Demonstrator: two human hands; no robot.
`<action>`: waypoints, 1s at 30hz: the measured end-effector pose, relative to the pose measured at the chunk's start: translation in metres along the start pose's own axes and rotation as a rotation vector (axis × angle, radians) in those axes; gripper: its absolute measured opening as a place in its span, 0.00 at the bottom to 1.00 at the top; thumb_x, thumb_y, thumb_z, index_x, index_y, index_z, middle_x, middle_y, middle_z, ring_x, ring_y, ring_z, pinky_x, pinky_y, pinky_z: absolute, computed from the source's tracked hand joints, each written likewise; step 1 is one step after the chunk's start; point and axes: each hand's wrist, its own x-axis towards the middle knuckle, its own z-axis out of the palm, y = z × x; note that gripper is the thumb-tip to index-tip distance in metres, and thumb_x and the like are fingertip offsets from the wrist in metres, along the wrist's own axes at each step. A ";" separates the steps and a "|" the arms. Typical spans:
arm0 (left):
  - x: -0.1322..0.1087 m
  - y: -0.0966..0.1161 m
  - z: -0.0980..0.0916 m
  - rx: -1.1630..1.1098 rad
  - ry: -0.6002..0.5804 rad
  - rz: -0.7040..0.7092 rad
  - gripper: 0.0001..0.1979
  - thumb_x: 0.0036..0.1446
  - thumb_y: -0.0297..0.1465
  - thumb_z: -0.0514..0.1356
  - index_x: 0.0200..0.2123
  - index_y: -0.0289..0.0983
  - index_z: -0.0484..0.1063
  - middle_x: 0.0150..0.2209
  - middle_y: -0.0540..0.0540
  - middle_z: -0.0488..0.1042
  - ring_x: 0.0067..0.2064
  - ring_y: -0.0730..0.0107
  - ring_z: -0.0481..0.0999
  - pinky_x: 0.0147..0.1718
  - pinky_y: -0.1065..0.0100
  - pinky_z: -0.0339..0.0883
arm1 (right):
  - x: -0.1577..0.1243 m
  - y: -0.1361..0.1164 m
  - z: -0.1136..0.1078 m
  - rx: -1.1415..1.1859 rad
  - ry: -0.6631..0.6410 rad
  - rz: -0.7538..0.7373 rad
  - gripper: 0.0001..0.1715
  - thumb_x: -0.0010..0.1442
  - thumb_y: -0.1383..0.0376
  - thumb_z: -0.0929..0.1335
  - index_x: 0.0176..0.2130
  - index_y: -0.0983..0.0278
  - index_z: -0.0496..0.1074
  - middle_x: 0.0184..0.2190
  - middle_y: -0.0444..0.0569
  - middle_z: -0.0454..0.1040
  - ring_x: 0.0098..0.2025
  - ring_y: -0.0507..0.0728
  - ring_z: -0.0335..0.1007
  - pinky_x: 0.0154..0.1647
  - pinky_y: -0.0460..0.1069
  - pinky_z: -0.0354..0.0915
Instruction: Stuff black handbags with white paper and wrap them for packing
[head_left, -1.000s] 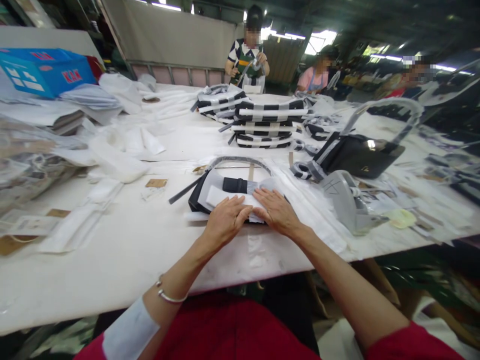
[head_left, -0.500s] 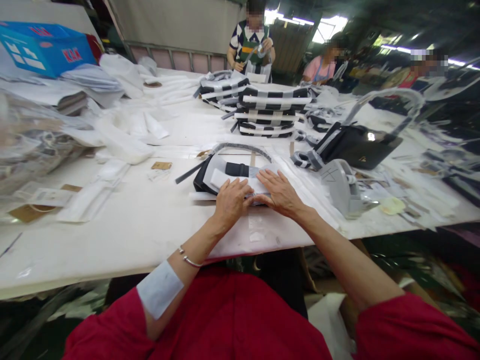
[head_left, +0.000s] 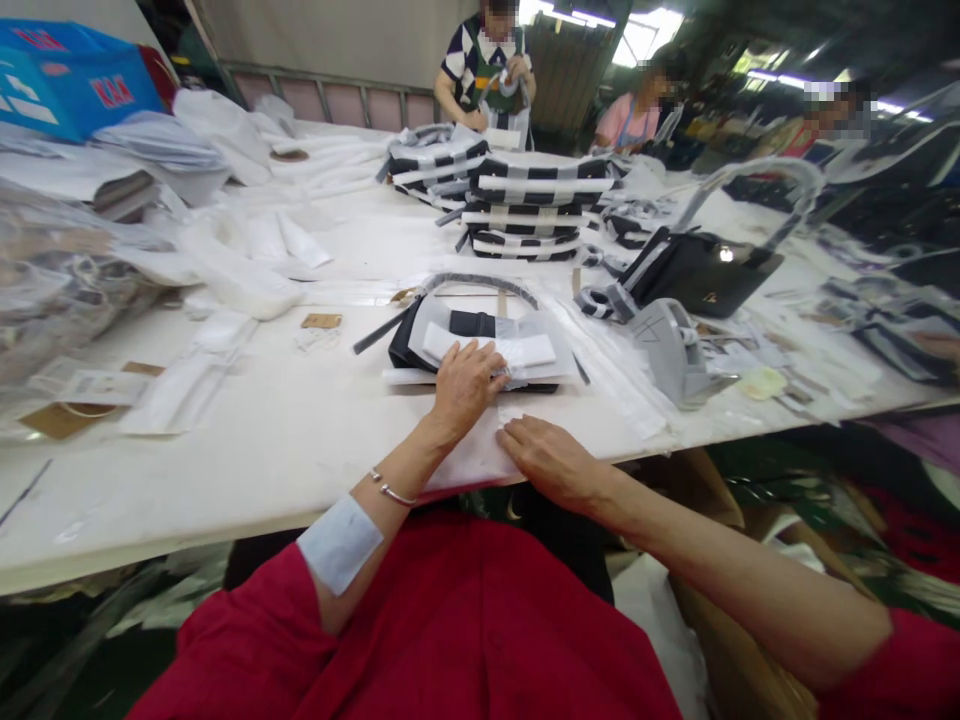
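A black handbag (head_left: 405, 345) lies on the white table in front of me, partly wrapped in white padding, its handle (head_left: 487, 278) arched away from me in a clear cover. My left hand (head_left: 469, 385) rests on the bag's near side, fingers laid over a folded white foam strip (head_left: 532, 350). Between the bag and the table edge, my right hand (head_left: 547, 455) has its fingers curled together at a translucent strip (head_left: 510, 408) that runs out from under the bag. The fingertips partly hide that strip's end.
A grey tape dispenser (head_left: 664, 350) and an upright black handbag (head_left: 712, 275) stand to the right. Wrapped bags (head_left: 532, 210) are stacked farther back. White foam sheets (head_left: 232, 260) and a blue box (head_left: 82, 85) lie left. Co-workers (head_left: 487, 80) stand across the table.
My right hand has left the top of the bag and come down toward the table edge, its fingers now curled. The left hand stays on the bag.
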 end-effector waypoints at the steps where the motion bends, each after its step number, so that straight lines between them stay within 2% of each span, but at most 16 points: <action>1: 0.000 0.000 0.000 0.005 0.007 -0.001 0.08 0.61 0.36 0.61 0.43 0.42 0.74 0.55 0.47 0.74 0.59 0.54 0.68 0.61 0.49 0.55 | 0.001 -0.003 0.002 -0.021 0.016 0.024 0.11 0.60 0.77 0.63 0.40 0.67 0.72 0.37 0.57 0.75 0.41 0.61 0.70 0.46 0.54 0.67; 4: -0.001 0.000 0.002 0.012 0.031 0.004 0.08 0.61 0.36 0.61 0.43 0.42 0.74 0.55 0.46 0.74 0.59 0.54 0.68 0.61 0.48 0.55 | -0.001 -0.005 0.014 -0.006 0.123 0.066 0.10 0.62 0.76 0.63 0.39 0.66 0.72 0.35 0.55 0.74 0.39 0.60 0.69 0.44 0.53 0.67; 7: -0.002 -0.001 0.004 0.007 0.040 0.011 0.08 0.61 0.35 0.61 0.43 0.42 0.74 0.54 0.47 0.75 0.59 0.55 0.68 0.60 0.49 0.56 | -0.003 0.004 0.029 0.101 0.343 0.112 0.10 0.65 0.72 0.63 0.38 0.65 0.74 0.34 0.53 0.75 0.39 0.58 0.70 0.43 0.52 0.68; 9: -0.002 -0.002 0.005 0.008 0.043 0.014 0.07 0.61 0.35 0.60 0.42 0.42 0.74 0.54 0.47 0.75 0.59 0.56 0.69 0.60 0.49 0.56 | -0.004 0.011 0.037 0.169 0.516 0.123 0.12 0.66 0.72 0.62 0.39 0.63 0.75 0.38 0.53 0.77 0.44 0.58 0.72 0.47 0.54 0.68; 11: -0.003 -0.003 0.007 0.015 0.048 0.017 0.07 0.61 0.35 0.60 0.43 0.42 0.74 0.55 0.47 0.74 0.59 0.56 0.69 0.61 0.49 0.56 | -0.004 0.016 0.041 0.216 0.621 0.088 0.15 0.66 0.72 0.61 0.41 0.62 0.75 0.42 0.53 0.79 0.47 0.57 0.73 0.54 0.56 0.67; 14: -0.004 -0.005 0.009 0.036 0.058 0.028 0.08 0.61 0.35 0.61 0.43 0.42 0.73 0.55 0.47 0.74 0.59 0.56 0.69 0.61 0.48 0.56 | -0.005 0.015 0.041 0.255 0.602 0.035 0.18 0.67 0.73 0.59 0.42 0.61 0.75 0.40 0.50 0.80 0.45 0.55 0.75 0.58 0.56 0.66; 19: -0.006 -0.004 0.011 0.076 0.097 0.052 0.08 0.60 0.34 0.62 0.43 0.42 0.73 0.55 0.46 0.74 0.59 0.55 0.69 0.60 0.47 0.58 | -0.004 0.010 0.031 0.246 0.537 0.010 0.17 0.67 0.73 0.59 0.39 0.62 0.75 0.35 0.50 0.80 0.41 0.55 0.76 0.55 0.54 0.68; 23: -0.007 -0.003 0.010 0.075 0.095 0.051 0.08 0.60 0.34 0.62 0.43 0.42 0.73 0.55 0.45 0.74 0.58 0.56 0.70 0.60 0.46 0.58 | 0.002 0.017 0.009 0.216 0.527 -0.040 0.17 0.67 0.73 0.60 0.38 0.62 0.75 0.34 0.49 0.80 0.41 0.54 0.76 0.56 0.54 0.66; 26: -0.008 -0.003 0.012 0.081 0.104 0.048 0.07 0.61 0.33 0.61 0.43 0.42 0.73 0.55 0.45 0.74 0.59 0.54 0.70 0.60 0.45 0.59 | 0.012 0.030 -0.013 0.178 0.511 -0.011 0.16 0.67 0.73 0.61 0.38 0.62 0.76 0.37 0.49 0.80 0.44 0.55 0.75 0.57 0.54 0.64; 30: -0.009 -0.004 0.014 0.083 0.118 0.046 0.07 0.60 0.31 0.61 0.42 0.42 0.73 0.55 0.45 0.74 0.59 0.54 0.70 0.59 0.46 0.60 | 0.033 0.055 -0.036 0.174 0.398 0.103 0.13 0.66 0.70 0.64 0.40 0.61 0.78 0.39 0.50 0.80 0.44 0.56 0.75 0.48 0.50 0.67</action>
